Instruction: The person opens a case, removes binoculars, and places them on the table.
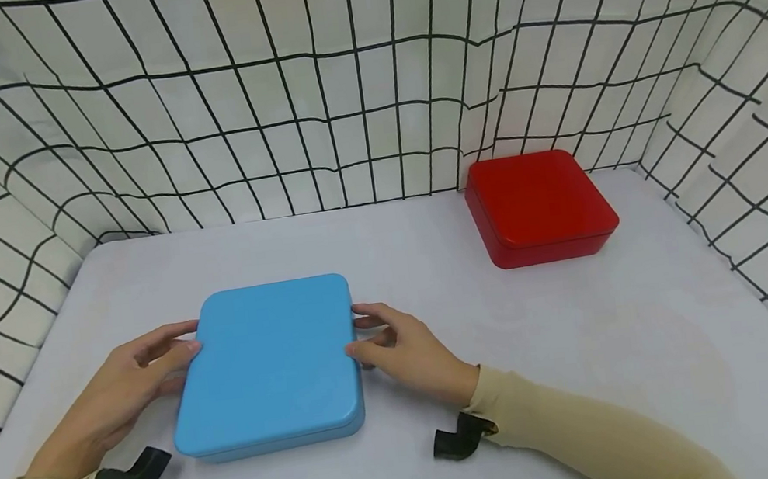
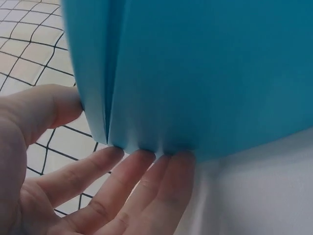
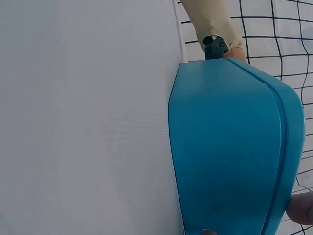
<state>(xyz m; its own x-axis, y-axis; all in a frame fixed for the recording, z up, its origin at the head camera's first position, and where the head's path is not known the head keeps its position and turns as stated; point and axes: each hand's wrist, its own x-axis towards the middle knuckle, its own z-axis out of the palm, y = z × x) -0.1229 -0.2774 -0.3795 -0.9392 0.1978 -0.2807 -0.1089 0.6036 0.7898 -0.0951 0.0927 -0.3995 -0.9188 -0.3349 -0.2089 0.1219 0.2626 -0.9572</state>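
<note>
A square blue lidded box [image 1: 269,361] lies on the white table in front of me, lid side up, with a seam around its upper edge. My left hand [image 1: 122,396] holds its left side, thumb at the lid's rim. The left wrist view shows the fingertips [image 2: 144,155] against the lower edge of the box's side wall. On the opposite side, my right hand [image 1: 410,354] grips with the thumb at the top edge and fingers along the wall. Only the thumb tip [image 3: 300,208] and a bit of one finger appear in the right wrist view.
A red lidded box [image 1: 542,207] stands at the back right of the white table [image 1: 515,421]. White walls with a black grid [image 1: 356,78] enclose the back and both sides. Black wrist-worn pieces [image 1: 131,477] sit at both cuffs.
</note>
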